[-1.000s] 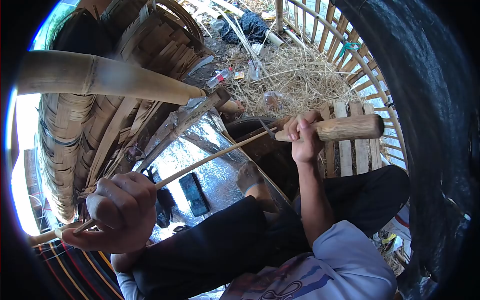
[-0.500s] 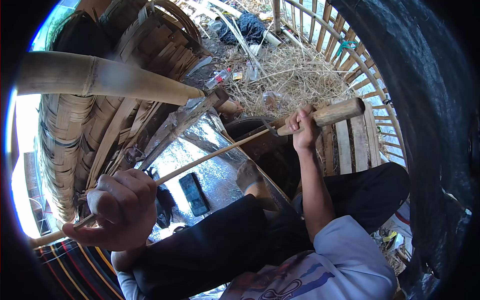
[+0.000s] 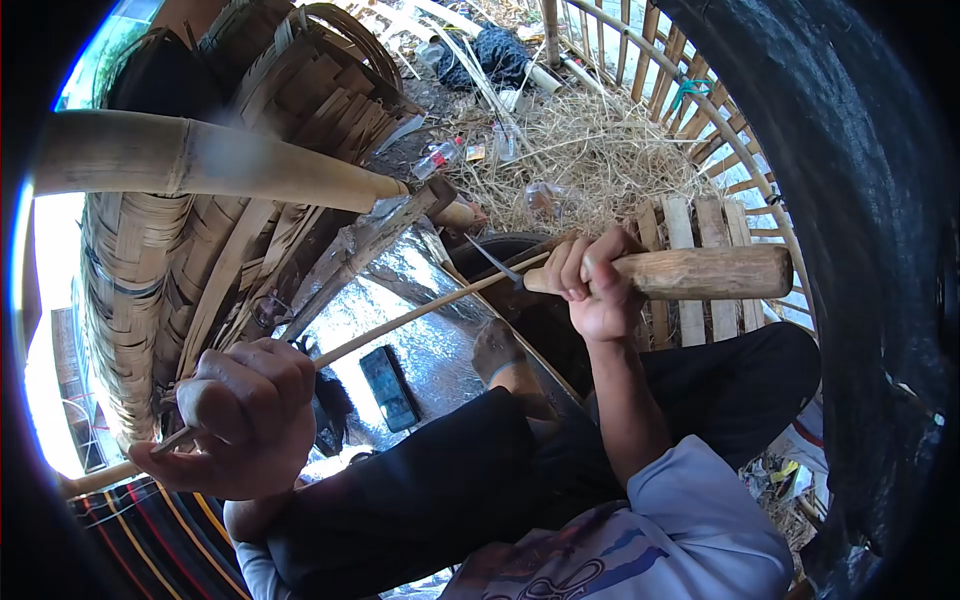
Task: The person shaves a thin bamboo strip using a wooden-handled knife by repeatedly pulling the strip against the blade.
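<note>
My left hand (image 3: pixel 250 415) is closed around a thin bamboo stick (image 3: pixel 405 318), which runs up to the right. The fingers of my right hand (image 3: pixel 600 285) wrap round the front of a thick wooden handle (image 3: pixel 705 273). A narrow curved blade (image 3: pixel 492 257) juts from that handle, pointing up and left, close to the far part of the stick. The stick's far end passes by my right fingers; whether they also touch it, I cannot tell.
A phone (image 3: pixel 390 388) lies on a shiny foil sheet (image 3: pixel 440 345) beside my bare foot (image 3: pixel 497 352). Thick bamboo pole (image 3: pixel 230 160) and woven baskets (image 3: pixel 130 290) stand at left. Straw (image 3: pixel 620 160), a plastic bottle (image 3: pixel 438 158) and wooden slats (image 3: pixel 687 310) lie beyond.
My right hand has shifted slightly left. The handle has swung from an upward slant to nearly level, and the blade now shows longer, pointing up-left. My left hand has barely moved.
</note>
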{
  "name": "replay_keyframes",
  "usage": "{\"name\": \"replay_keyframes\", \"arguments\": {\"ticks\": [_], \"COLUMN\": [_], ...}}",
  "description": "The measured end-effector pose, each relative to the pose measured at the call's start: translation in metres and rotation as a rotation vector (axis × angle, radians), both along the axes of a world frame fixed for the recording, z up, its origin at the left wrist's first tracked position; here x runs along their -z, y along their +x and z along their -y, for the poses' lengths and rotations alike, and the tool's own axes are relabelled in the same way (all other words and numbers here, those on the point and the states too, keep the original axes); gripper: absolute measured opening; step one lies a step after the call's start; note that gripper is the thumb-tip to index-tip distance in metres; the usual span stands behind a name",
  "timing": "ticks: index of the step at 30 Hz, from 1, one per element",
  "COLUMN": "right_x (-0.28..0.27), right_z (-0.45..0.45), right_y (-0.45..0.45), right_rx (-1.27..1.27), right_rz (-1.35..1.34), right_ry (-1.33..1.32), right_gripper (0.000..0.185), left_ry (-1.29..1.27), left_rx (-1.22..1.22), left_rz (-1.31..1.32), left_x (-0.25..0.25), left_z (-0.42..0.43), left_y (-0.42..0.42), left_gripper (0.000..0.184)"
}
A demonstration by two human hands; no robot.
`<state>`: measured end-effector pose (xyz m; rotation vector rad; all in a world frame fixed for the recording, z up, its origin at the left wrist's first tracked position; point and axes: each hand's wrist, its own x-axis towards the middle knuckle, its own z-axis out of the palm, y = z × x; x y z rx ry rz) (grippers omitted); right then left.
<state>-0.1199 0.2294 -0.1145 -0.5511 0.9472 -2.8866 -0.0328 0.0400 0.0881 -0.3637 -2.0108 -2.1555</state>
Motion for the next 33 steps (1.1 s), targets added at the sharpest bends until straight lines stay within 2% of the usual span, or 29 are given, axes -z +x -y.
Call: {"name": "replay_keyframes", "arguments": {"ticks": [2, 3, 5, 6, 8, 9, 11, 13, 15, 17, 18, 19, 21, 23, 24, 27, 29, 30, 32, 33], "right_x": [0.006, 0.035, 0.092, 0.108, 0.129, 0.13, 0.12, 0.09, 0.093, 0.115, 0.135, 0.175, 0.185, 0.179, 0.166, 0.135, 0.12, 0.119, 0.127, 0.139], "right_z": [0.007, 0.016, 0.036, 0.036, 0.027, 0.02, -0.002, -0.01, -0.009, -0.001, 0.007, 0.012, 0.007, 0.0, -0.001, -0.009, -0.01, -0.009, -0.002, 0.003], "right_y": [0.005, 0.011, 0.012, 0.014, 0.012, 0.005, -0.003, -0.009, -0.01, -0.007, 0.001, 0.004, 0.006, 0.002, 0.0, -0.008, -0.012, -0.017, -0.023, -0.019], "right_rx": [-0.053, -0.023, 0.28, 0.283, 0.297, 0.296, 0.152, 0.185, 0.171, 0.081, 0.1, 0.246, 0.279, 0.196, 0.24, 0.33, 0.329, 0.325, 0.309, 0.223], "right_rz": [0.009, 0.11, -0.12, -0.125, 0.076, 0.077, 0.453, 0.372, 0.356, 0.443, 0.494, 0.303, 0.262, 0.496, 0.555, 0.524, 0.525, 0.464, 0.401, 0.463], "right_ry": [0.059, 0.241, 0.646, 0.643, 0.708, 0.704, 0.101, -0.026, -0.018, 0.147, 0.281, 0.597, 0.733, 0.359, 0.292, 0.371, 0.389, 0.305, 0.222, 0.361], "right_gripper": [0.03, 0.029, 0.027, 0.027, 0.024, 0.024, 0.027, 0.03, 0.028, 0.027, 0.021, 0.015, 0.013, 0.014, 0.016, 0.02, 0.023, 0.023, 0.024, 0.025], "left_ry": [-0.005, 0.015, 0.036, 0.018, -0.01, -0.011, 0.005, 0.019, 0.018, -0.003, -0.01, -0.025, -0.049, 0.055, 0.093, 0.047, 0.026, 0.018, 0.228, 0.295], "left_rx": [-0.04, -0.045, -0.048, -0.072, -0.089, -0.078, -0.07, -0.065, -0.061, -0.041, -0.034, -0.049, -0.067, 0.111, 0.167, 0.266, 0.048, -0.026, 0.223, 0.302], "left_rz": [-0.061, -0.024, 0.004, -0.024, -0.056, -0.074, -0.068, -0.032, -0.018, -0.022, -0.024, -0.051, -0.081, 0.113, 0.184, 0.216, -0.015, -0.091, 0.14, 0.221], "left_x": [0.0, -0.001, -0.001, 0.002, 0.002, 0.002, 0.003, 0.0, -0.001, -0.001, -0.001, 0.001, 0.003, -0.001, -0.002, -0.005, 0.002, 0.003, -0.002, -0.004], "left_z": [-0.004, -0.007, -0.01, -0.01, -0.008, -0.007, -0.008, -0.008, -0.009, -0.009, -0.01, -0.009, -0.001, 0.013, 0.017, 0.01, -0.003, -0.005, 0.008, 0.011], "left_y": [0.0, 0.001, 0.002, 0.004, 0.002, 0.001, 0.003, 0.002, 0.0, -0.002, -0.002, -0.003, 0.003, 0.019, 0.022, 0.006, 0.0, 0.001, 0.013, 0.015], "left_gripper": [0.065, 0.066, 0.066, 0.066, 0.066, 0.066, 0.066, 0.066, 0.066, 0.066, 0.066, 0.066, 0.066, 0.059, 0.057, 0.058, 0.063, 0.065, 0.059, 0.057]}}
